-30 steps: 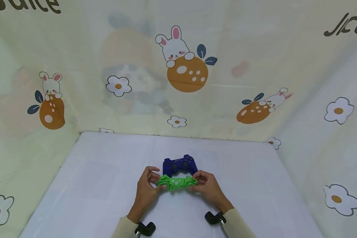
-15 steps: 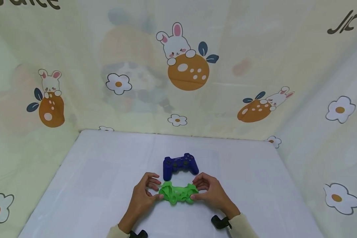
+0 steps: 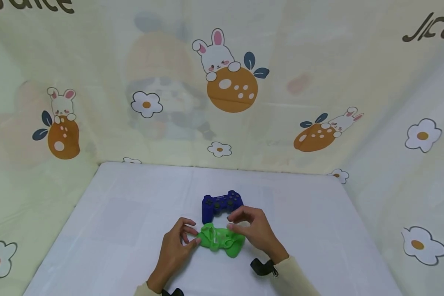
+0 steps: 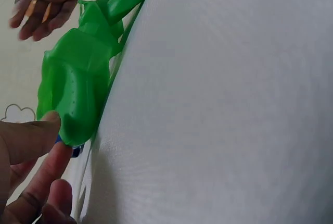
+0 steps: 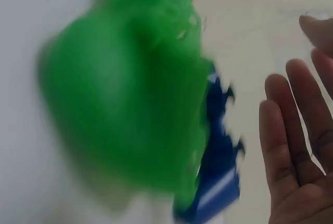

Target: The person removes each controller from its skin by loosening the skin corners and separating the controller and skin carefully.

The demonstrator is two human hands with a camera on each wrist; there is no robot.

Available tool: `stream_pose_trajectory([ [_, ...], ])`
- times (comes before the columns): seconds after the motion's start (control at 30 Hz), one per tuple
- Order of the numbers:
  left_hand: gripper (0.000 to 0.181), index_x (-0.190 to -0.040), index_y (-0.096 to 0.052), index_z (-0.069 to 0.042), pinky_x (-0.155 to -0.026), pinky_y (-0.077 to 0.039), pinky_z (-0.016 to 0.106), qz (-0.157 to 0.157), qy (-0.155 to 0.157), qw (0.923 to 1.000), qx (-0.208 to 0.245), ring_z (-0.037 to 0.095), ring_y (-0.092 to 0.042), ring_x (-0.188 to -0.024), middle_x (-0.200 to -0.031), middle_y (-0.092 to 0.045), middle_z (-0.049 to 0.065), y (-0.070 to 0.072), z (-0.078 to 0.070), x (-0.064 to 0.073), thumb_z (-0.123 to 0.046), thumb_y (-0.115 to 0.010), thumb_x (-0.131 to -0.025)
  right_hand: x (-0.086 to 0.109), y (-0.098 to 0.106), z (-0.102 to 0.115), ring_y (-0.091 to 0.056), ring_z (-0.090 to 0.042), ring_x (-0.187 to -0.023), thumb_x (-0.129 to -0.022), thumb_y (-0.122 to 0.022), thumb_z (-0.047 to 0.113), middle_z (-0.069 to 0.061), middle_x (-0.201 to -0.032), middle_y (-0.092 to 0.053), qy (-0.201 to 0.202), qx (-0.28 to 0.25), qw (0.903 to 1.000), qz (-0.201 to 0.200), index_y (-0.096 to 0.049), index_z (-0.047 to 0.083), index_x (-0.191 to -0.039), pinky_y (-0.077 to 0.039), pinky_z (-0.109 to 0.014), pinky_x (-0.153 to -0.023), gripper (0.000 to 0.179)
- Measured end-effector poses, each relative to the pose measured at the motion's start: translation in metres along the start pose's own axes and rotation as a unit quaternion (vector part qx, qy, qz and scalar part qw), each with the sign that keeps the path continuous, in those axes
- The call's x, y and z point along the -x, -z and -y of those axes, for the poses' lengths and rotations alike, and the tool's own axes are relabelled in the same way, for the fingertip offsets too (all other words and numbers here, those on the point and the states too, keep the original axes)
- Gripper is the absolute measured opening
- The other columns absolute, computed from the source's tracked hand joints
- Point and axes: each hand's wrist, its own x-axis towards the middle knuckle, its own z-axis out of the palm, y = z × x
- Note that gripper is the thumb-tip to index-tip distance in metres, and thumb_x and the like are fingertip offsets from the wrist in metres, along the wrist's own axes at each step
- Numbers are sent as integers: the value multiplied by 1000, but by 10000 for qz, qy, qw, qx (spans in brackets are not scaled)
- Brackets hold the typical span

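Observation:
A limp green silicone controller cover (image 3: 234, 246) lies just in front of a blue game controller (image 3: 210, 205) in the head view. My left hand (image 3: 173, 243) pinches one end of the cover between thumb and finger, which the left wrist view shows around its rounded grip part (image 4: 78, 96). Above the cover's other end is my right hand (image 3: 260, 232), its fingers spread and relaxed. The right wrist view shows that hand apart from the blurred cover (image 5: 109, 83), with the blue controller (image 5: 218, 187) partly hidden behind it.
A white tabletop (image 3: 133, 197) surrounds both things. Pale cloth walls (image 3: 274, 131) printed with bunnies, oranges and flowers rise at the back and both sides.
My right hand has let go of the cover and lifted up and to the left. The cover came toward me from the controller, and its right end sags.

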Motion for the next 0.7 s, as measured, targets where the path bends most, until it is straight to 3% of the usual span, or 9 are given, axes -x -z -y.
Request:
stream_pose_trajectory([
  [0.1, 47, -116, -67, -25, -63, -41, 22, -38, 2, 10000, -63, 10, -56, -67, -91, -78, -12, 0, 2, -1, -11, -93, -79, -13, -12, 7, -74, -18, -91, -94, -82, 16, -20, -107, -78, -12, -67, 9994, 331, -78, 9, -107, -61, -32, -86, 15],
  [0.27, 43, -113, -67, -25, -61, -40, 21, 12, -73, 9997, -211, 7, -53, -65, -90, -79, -13, 0, 3, -2, -12, -92, -82, -26, -28, 5, -70, -13, -77, -93, -83, 20, -7, -96, -79, -316, 283, 9971, 639, -82, 14, -107, -58, -28, -70, 15],
  [0.43, 41, -113, -67, -24, -59, -38, 20, 51, -142, 9993, -330, 4, -49, -62, -88, -79, -13, 0, 1, -2, -12, -92, -82, -30, -36, 2, -61, -9, -63, -91, -85, 23, -3, -80, -73, -649, 687, 9928, 739, -84, 20, -105, -50, -24, -56, 14],
  [0.7, 41, -113, -68, -21, -56, -35, 19, 52, -45, 9996, -261, 3, -46, -59, -86, -79, -14, 1, -1, -1, -12, -92, -81, -30, -43, -1, -58, -8, -58, -88, -88, 21, 0, -80, -74, -957, 1111, 9866, 714, -84, 24, -102, -44, -23, -50, 14],
])
